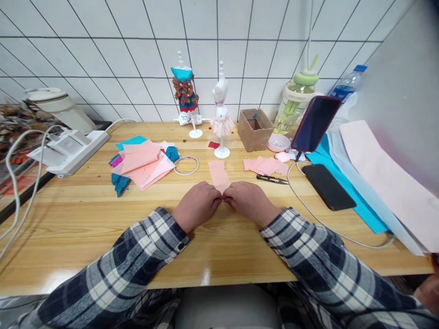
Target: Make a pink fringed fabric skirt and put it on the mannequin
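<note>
A pink crepe paper strip [218,174] with a jagged edge lies on the table, its near end between my two hands. My left hand [199,203] pinches the left corner of that end. My right hand [249,200] pinches it at the right, and the fingertips of both nearly meet. More cut pink strips [265,165] with fringed edges lie to the right, beside black thread snips [272,179]. Beyond the strip stands a small white mannequin [221,112] wearing a pink ruffled skirt. Another mannequin [185,91] behind it is dressed in blue, brown and red paper.
Left lie pink and blue paper scraps [142,164] and a white ring [186,165]. Behind stand a cardboard box [255,137], a pink dish [278,142] and a bottle [295,103]. On the right are a propped phone [316,123], a flat phone [329,186], a cable and paper sheets [387,178].
</note>
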`<state>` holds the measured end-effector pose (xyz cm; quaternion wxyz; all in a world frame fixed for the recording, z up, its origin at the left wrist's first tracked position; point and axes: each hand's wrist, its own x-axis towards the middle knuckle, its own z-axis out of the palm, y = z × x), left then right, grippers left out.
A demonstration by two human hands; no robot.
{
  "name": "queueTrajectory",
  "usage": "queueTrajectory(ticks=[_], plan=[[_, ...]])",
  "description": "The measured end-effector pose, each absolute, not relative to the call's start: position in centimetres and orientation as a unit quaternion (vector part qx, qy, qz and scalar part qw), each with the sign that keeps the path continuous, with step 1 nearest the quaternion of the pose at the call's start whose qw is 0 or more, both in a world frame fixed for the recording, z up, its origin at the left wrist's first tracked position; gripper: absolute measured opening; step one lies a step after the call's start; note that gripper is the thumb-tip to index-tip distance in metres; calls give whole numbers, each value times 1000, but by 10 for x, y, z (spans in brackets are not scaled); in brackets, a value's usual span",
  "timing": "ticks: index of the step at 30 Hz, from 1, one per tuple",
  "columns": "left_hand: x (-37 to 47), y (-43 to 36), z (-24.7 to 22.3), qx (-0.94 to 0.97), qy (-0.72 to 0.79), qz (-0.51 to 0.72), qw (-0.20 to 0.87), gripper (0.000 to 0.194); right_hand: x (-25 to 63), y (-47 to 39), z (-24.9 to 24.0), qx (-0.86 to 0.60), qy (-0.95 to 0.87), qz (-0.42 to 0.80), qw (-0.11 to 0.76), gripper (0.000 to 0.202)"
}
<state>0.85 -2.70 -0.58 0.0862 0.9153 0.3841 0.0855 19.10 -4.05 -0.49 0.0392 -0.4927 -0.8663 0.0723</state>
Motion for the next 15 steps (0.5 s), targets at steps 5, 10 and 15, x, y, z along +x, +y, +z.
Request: queueTrajectory(ticks=[5, 10, 15], plan=[[8, -27, -6, 908, 405, 71, 77, 24, 191, -40, -4, -503, -859, 81, 47, 23], [9, -28, -5, 915, 391, 72, 71, 24, 192, -39, -4, -493, -866, 75, 42, 24], [8, -28, -4, 922, 373, 88, 58, 23, 192, -40, -5, -484, -872, 55, 47, 25]])
